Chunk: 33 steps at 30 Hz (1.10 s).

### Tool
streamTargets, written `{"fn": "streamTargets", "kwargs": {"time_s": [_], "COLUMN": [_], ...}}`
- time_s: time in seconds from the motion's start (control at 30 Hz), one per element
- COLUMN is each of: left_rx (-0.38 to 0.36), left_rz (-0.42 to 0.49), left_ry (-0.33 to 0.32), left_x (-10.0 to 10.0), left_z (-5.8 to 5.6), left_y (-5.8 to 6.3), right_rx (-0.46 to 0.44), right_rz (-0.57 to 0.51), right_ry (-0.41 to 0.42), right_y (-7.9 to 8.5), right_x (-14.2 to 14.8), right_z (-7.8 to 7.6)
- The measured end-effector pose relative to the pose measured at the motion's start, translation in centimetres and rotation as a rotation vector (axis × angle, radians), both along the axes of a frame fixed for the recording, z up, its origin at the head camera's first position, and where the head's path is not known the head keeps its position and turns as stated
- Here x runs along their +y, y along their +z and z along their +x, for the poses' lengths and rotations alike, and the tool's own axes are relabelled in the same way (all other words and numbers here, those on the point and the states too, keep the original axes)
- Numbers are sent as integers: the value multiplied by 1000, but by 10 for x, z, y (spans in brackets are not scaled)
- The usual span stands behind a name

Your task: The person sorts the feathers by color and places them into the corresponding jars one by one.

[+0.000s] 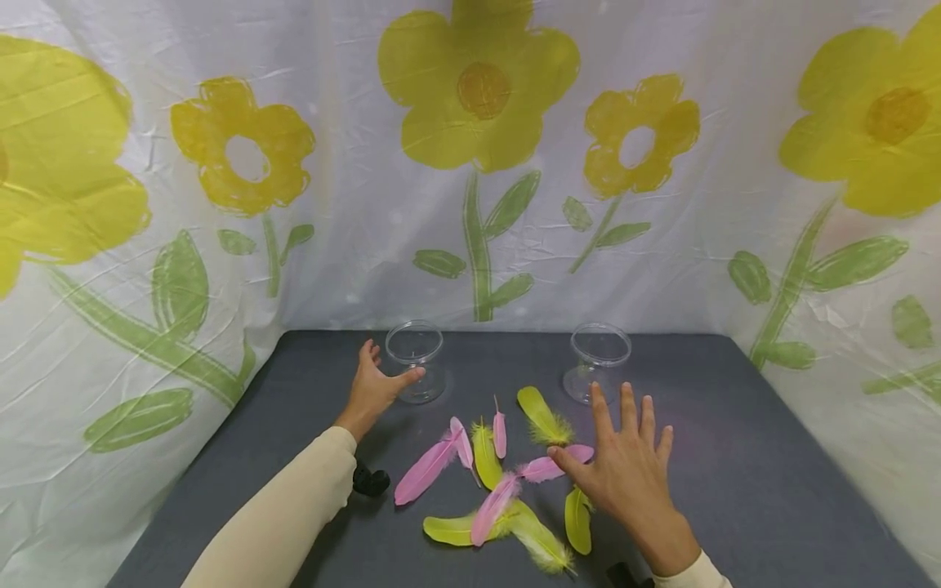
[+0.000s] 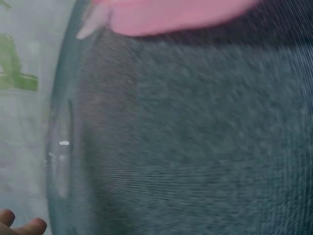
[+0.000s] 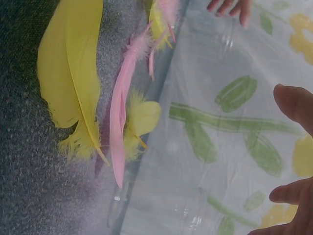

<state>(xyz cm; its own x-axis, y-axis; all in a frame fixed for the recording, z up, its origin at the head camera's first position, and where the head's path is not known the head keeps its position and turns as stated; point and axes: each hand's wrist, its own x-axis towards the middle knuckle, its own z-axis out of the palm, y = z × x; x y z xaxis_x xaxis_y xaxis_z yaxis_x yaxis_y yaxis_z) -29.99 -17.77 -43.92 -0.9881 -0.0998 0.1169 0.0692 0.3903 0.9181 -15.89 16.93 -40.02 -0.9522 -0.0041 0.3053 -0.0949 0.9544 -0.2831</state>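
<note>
Two clear plastic cups stand at the back of the dark table. My left hand [image 1: 373, 392] is spread at the near left side of the left cup [image 1: 415, 343]; its thumb overlaps the cup, and I cannot tell whether it touches. In the left wrist view only fingertips [image 2: 32, 227] show, at the lower left corner. My right hand [image 1: 628, 469] hovers with fingers splayed, holding nothing, nearer than the right cup [image 1: 601, 347]. Between the hands lie loose pink feathers [image 1: 426, 472] and yellow feathers [image 1: 542, 416]. A yellow feather [image 3: 73, 73] looms large in the right wrist view.
A white curtain [image 1: 353, 204] printed with yellow flowers surrounds the table [image 1: 735, 457] at the back and both sides. A small black object [image 1: 370, 480] shows beside the left sleeve.
</note>
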Motion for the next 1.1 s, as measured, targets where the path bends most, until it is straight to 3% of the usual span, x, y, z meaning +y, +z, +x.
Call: {"fn": "streamTargets", "kwargs": {"time_s": [0.2, 0.57, 0.87, 1.1], "left_rx": [-46, -12, 11, 52], "left_rz": [32, 12, -9, -76], "left_ry": [-39, -40, -3, 32], "left_x": [2, 6, 14, 13], "left_z": [-7, -25, -32, -36], "left_y": [-12, -15, -15, -20], "right_rx": [-11, 3, 25, 30], "right_rz": [0, 14, 17, 16], "right_ry": [10, 14, 14, 9], "right_y": [0, -1, -3, -2], "right_x": [-1, 0, 4, 5], "right_z": [0, -2, -2, -3]}}
